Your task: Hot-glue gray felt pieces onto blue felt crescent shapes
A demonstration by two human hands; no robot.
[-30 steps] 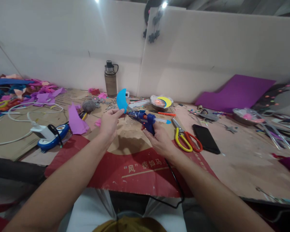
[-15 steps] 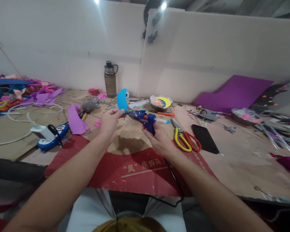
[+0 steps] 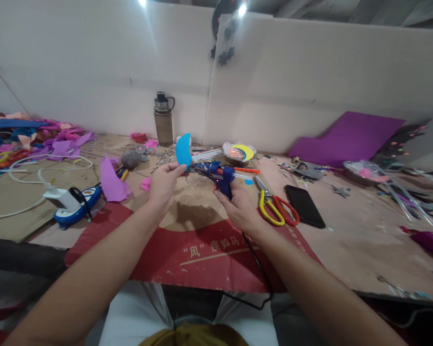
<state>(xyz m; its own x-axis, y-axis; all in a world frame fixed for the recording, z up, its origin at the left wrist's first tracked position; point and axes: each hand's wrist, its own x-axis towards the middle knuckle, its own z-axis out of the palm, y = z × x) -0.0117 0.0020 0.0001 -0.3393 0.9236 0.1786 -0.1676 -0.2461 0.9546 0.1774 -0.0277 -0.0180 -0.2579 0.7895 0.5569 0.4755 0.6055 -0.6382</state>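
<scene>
Between the thumb and fingers of my left hand (image 3: 165,183) is the lower end of a blue crescent-shaped foam piece (image 3: 183,150), held upright. My right hand (image 3: 240,204) is wrapped round the handle of a blue hot glue gun (image 3: 222,178), its small red light lit. The gun's nozzle points left and is close to the lower part of the crescent; whether they touch cannot be made out. A clear glue stick sticks out of the gun's back. The black cord (image 3: 258,262) hangs down from the handle past the table edge.
Scissors (image 3: 274,206) and a black phone (image 3: 305,205) lie right of my right hand. Behind are a bowl (image 3: 238,161) with a yellow crescent and a water bottle (image 3: 163,122). A power strip (image 3: 77,211) with charger and purple scraps (image 3: 114,180) lie left. Red-printed cardboard (image 3: 202,259) covers the front.
The blue crescent has turned slightly in my left hand and looks a little narrower. My right hand keeps its grip on the glue gun, with the nozzle still close to the crescent.
</scene>
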